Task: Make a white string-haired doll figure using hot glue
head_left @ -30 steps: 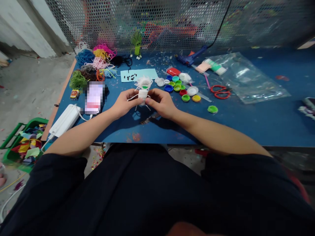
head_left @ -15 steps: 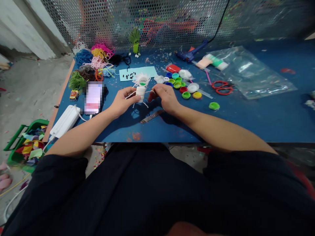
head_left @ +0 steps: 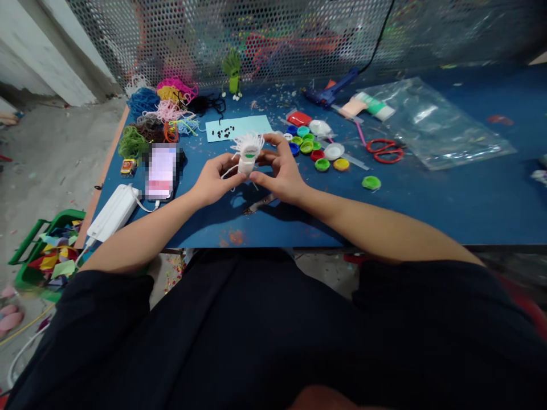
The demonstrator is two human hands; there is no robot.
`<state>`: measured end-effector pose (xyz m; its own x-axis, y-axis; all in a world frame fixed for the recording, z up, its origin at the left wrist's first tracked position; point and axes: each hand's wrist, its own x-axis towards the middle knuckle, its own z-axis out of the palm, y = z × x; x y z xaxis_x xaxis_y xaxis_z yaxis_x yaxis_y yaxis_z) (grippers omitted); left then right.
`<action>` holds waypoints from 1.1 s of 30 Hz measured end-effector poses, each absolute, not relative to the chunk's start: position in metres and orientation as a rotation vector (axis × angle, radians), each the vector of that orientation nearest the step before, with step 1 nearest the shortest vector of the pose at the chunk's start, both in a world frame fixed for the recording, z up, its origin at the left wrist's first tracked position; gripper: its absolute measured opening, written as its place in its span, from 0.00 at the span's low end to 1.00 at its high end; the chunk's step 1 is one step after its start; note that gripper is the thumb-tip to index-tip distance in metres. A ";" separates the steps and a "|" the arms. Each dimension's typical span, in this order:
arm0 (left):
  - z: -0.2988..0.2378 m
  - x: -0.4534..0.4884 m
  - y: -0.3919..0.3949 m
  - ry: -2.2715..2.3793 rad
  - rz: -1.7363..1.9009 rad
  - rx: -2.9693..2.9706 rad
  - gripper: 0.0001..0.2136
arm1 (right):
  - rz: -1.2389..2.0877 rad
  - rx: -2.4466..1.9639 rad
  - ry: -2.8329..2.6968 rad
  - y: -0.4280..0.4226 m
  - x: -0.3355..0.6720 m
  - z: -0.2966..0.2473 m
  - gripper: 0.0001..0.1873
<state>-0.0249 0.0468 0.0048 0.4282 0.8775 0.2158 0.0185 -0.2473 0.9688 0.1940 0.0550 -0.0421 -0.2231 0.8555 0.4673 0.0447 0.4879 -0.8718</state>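
A small white figure (head_left: 247, 158) made of bottle caps, with white yarn hair and thin yarn limbs, is held just above the blue table (head_left: 427, 199). My left hand (head_left: 213, 179) grips its lower body from the left, fingers curled round it. My right hand (head_left: 280, 171) closes on it from the right, fingertips at the head. A metal blade (head_left: 258, 205) lies on the table right under my hands.
Coloured bottle caps (head_left: 316, 151) lie beyond my right hand, with red scissors (head_left: 384, 151), a clear plastic bag (head_left: 427, 128) and a blue glue gun (head_left: 331, 91) further right. Yarn bundles (head_left: 158, 114), a phone (head_left: 162, 168), a white charger (head_left: 113, 210) and light-blue paper (head_left: 239, 126) sit left. A green bin (head_left: 43, 250) stands on the floor.
My right hand, which had come off the figure half a second ago, has moved back onto it at the head. The left hand kept its grip throughout.
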 end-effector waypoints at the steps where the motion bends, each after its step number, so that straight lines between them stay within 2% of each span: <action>1: 0.005 -0.025 0.046 0.803 0.988 1.625 0.18 | 0.929 -0.778 -1.616 0.054 0.192 -0.043 0.58; 5: 0.003 -0.029 0.046 0.754 0.917 1.701 0.21 | 0.980 -0.751 -1.577 0.057 0.193 -0.045 0.62; 9: 0.002 -0.034 0.051 0.642 0.850 1.607 0.26 | 1.046 -0.737 -1.550 0.060 0.197 -0.043 0.61; 18: 0.006 -0.034 0.051 0.705 0.875 1.453 0.26 | 1.212 -0.687 -1.503 0.053 0.193 -0.034 0.62; 23: 0.005 -0.026 0.046 0.769 0.844 1.369 0.24 | 1.153 -0.772 -1.530 0.047 0.190 -0.036 0.62; 25: 0.005 -0.025 0.045 0.773 0.868 1.353 0.23 | 1.062 -0.814 -1.506 0.049 0.193 -0.032 0.56; 30: 0.002 -0.024 0.044 0.772 0.971 1.258 0.23 | 0.753 -0.972 -1.392 0.103 0.236 0.006 0.26; 33: -0.003 -0.022 0.043 0.791 0.980 1.215 0.22 | 0.408 -1.308 -1.511 0.163 0.285 0.041 0.14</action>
<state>-0.0220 0.0431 -0.0032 0.3899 0.9208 0.0131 -0.1812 0.0628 0.9814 0.2849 0.1627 0.0415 0.1447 0.8683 0.4745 0.5112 0.3450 -0.7872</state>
